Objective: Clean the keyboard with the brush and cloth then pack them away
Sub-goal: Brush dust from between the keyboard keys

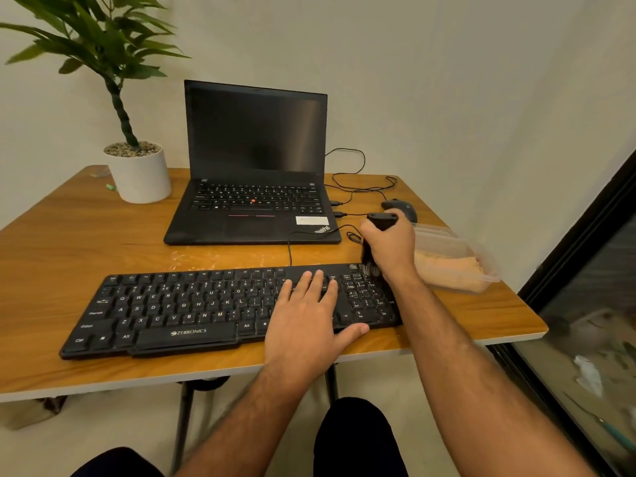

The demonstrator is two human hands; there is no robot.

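Head cam view, only one angle here. One black keyboard (227,311) lies along the near edge of the wooden table (69,263), ZEBRONICS printed on the space bar. The left hand (306,321) is flat on its right half, fingers straight and close together over the keys, thumb hooked out along the near edge of the board. The right hand (389,249) is wrapped in a fist round one black brush (380,223), held upright, handle end sticking out the top; the bristles are down at the far right corner of the keyboard by the numpad, a bit blurred.

Just right of that hand there's one clear plastic tub (457,266) with something tan inside, could be the cloth, can't really tell. Behind the keyboard sits one open laptop (254,166), screen dark, with two cables plugged into its right side. One black mouse (402,206) is far right, partly hidden behind the fist. One potted plant (137,166) in a white pot stands at the far left corner
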